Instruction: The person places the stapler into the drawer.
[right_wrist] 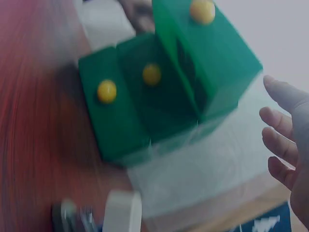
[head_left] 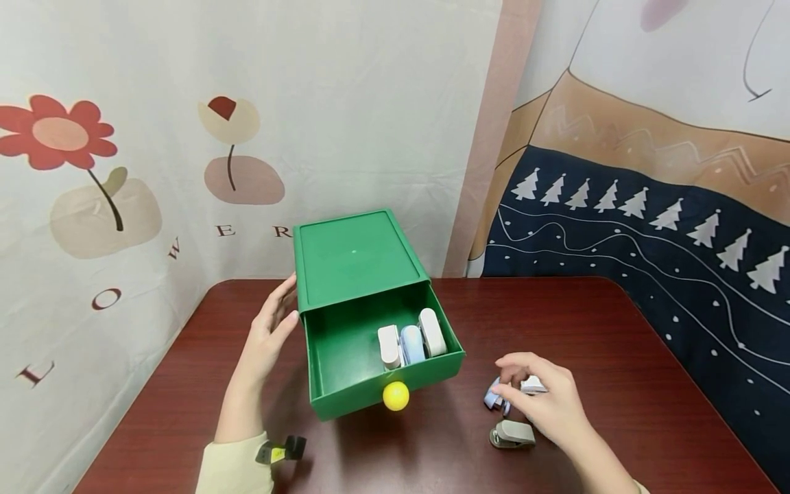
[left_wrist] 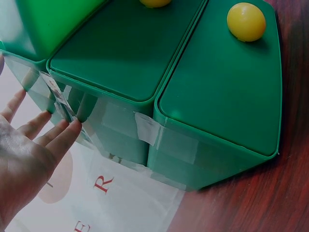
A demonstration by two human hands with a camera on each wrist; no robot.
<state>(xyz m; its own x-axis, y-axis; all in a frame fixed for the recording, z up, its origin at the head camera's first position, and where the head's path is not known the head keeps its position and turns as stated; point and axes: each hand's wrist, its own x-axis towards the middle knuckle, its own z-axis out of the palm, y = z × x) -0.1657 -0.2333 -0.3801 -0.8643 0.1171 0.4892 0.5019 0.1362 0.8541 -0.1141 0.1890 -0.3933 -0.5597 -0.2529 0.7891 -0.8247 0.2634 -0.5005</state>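
A green drawer cabinet (head_left: 354,257) stands on the table with its top drawer (head_left: 342,405) pulled out. In the drawer's right part sit a white rounded object (head_left: 389,346), a light-blue one (head_left: 413,344) and another white one (head_left: 433,333). My left hand (head_left: 262,343) rests its spread fingers against the cabinet's left side, near taped seams in the left wrist view. Over the table at right, my right hand (head_left: 546,398) holds nothing, fingers loosely bent. Near it lie a blue mini stapler (head_left: 494,396), a partly hidden white object (head_left: 533,385) and a grey mini stapler (head_left: 513,433).
The drawer has a yellow ball knob (head_left: 396,396). Two lower drawers (left_wrist: 222,82) with similar knobs are closed. A printed curtain (head_left: 370,123) hangs behind the dark red table (head_left: 457,439). A black device (head_left: 295,447) is strapped at the left wrist.
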